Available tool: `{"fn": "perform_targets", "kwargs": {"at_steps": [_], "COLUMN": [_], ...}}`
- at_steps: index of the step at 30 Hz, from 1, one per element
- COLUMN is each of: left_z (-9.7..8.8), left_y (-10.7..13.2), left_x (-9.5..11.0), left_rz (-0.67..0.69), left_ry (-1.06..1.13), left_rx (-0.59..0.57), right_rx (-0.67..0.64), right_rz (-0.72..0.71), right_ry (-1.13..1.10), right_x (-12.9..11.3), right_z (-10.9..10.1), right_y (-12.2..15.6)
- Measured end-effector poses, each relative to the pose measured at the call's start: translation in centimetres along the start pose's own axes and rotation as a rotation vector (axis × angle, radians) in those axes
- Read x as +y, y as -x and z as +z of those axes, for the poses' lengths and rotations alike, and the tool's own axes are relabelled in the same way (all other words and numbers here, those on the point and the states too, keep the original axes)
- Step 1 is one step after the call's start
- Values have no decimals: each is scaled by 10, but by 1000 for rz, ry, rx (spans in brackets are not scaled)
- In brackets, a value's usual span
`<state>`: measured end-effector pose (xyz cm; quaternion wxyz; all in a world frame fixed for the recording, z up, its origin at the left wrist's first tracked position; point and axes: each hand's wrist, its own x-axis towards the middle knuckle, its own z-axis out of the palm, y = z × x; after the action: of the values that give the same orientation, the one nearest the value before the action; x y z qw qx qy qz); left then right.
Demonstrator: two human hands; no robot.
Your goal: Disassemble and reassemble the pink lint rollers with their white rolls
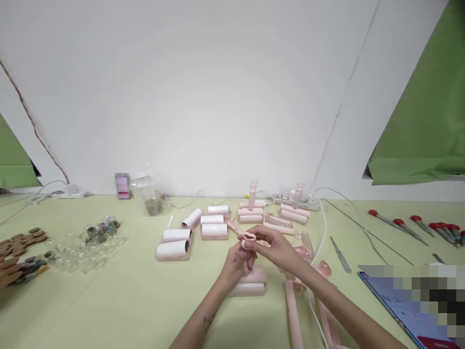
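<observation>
Both my hands meet above the middle of the pale green table [109, 300]. My left hand [238, 261] is closed round the lower part of a pink lint-roller handle [249, 237]. My right hand [276, 245] pinches the looped top end of that same handle from the right. Directly below the hands lies a pink roller cover with a white roll [250, 286]. Several more white paper rolls in pink holders [174, 245] lie to the left and behind. Loose pink handles [294, 310] lie to the right of my forearm.
Small glass jars [98, 232] and cork stoppers [18, 247] sit at the left. A clear plastic cup [148, 194] stands at the back. Red-handled screwdrivers [417, 225] lie at the right, beside a metal tool [341, 254]. A power strip [298, 201] with a white cable lies by the wall.
</observation>
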<state>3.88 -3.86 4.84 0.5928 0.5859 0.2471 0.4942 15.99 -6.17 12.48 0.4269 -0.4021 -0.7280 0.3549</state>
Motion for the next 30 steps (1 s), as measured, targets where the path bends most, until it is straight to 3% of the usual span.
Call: {"fn": "perform_targets", "kwargs": {"at_steps": [6,14,20,30], "left_z": [4,6,6,4], "left_y": [2,3,4,6], "left_x": [4,9,11,10], "left_rz": [-47,-49,-67,-103], "left_ry": [-2,-33,-84,-33], "left_rx": [24,52,50,53], "right_rx": [-19,-32,30,-30], "right_rz": [-37,16,24,0], "right_ry": [7,-60,-97,58], "right_x": [4,2,7,1], "right_z": [4,8,11,8], "right_y": [1,5,6,8]}}
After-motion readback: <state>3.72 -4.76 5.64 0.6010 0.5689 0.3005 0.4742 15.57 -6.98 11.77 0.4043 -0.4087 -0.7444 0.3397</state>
